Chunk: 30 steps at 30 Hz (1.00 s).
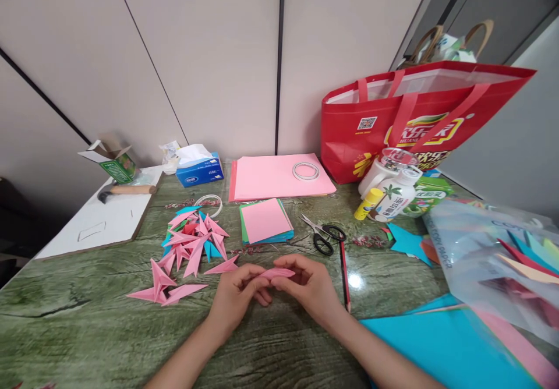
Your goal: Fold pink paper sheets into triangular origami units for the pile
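Observation:
Between my two hands is a narrow folded piece of pink paper [279, 273], held level above the table. My left hand [244, 290] pinches its left end between thumb and fingers. At the other end, my right hand [305, 281] grips it the same way. Left of my hands lies a heap of folded paper pieces [192, 234], mostly pink with some blue, green and red. A few pink folded pieces [159, 287] lie apart, nearer to me. Beyond my hands sits a stack of square paper [267, 221], pink on top, with blue and green sheets below.
Scissors [322, 234] and a pencil [345, 278] lie right of the stack. Farther back are large pink sheets [275, 176], a tape roll [305, 171], a tissue box [200, 170] and a red bag [349, 133]. A glue stick [369, 204], white bottle [395, 194], blue sheets [441, 348] and hammer [126, 190] flank them.

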Motion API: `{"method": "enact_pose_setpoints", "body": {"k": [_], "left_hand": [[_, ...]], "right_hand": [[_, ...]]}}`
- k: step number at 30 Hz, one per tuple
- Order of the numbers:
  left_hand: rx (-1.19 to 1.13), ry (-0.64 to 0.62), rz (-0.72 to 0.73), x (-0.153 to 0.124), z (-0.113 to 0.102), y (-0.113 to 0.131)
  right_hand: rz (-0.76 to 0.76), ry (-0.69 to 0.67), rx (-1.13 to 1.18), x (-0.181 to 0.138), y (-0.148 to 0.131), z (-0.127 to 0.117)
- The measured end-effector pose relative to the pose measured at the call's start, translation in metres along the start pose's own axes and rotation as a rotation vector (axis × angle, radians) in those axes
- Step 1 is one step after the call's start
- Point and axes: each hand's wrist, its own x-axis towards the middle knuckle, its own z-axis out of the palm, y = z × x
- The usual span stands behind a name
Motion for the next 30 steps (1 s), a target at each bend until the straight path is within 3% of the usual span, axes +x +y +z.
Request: {"method": "enact_pose_setpoints", "body": {"k": [9, 15, 21, 30], "left_hand": [[-0.022, -0.05, 0.008, -0.0025, 0.0046, 0.0002], [-0.031, -0.019, 0.03, -0.002, 0.0024, 0.001], [-0.006, -0.021, 0.036, -0.0028, 0.003, -0.0005], [-0.026, -0.033, -0.05, -0.0059, 0.004, -0.0062]], "right_hand": [[0.004, 0.057, -0.017, -0.0027, -0.0043, -0.0002], [0.034, 0.05, 0.07, 0.0013, -0.0053, -0.0014], [-0.103, -0.053, -0.123, 0.0034, -0.0075, -0.0042], [-0.049, -0.053, -0.267, -0.0027, -0.0056, 0.0012]]}}
